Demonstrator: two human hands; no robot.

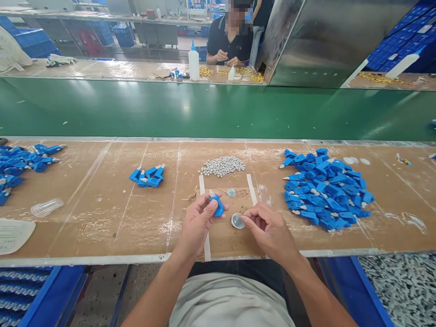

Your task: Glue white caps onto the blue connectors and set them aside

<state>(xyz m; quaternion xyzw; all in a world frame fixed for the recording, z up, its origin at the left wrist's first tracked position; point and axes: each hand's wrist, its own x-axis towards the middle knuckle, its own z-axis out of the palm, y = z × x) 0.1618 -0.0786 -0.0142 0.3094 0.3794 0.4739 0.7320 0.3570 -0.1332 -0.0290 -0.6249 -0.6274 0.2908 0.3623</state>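
My left hand (199,222) is closed around a small blue plastic part (217,206) with a whitish tip, held above the table. My right hand (267,227) has its thumb and fingers pinched together at the right edge of a small round dish (237,221) with grey contents. Whatever is between those fingertips, if anything, is too small to make out. Behind my left hand lie a small clear disc (231,193) with a thin stick beside it and a bit of gold-coloured material (192,195). A pile of small grey pieces (223,166) sits farther back.
A large heap of blue parts (327,188) lies right; a small cluster (148,176) and another heap (23,163) lie left. A clear plastic cup (47,207) rests on its side. Beyond the green conveyor belt (170,109), a person sits near a white bottle (194,63).
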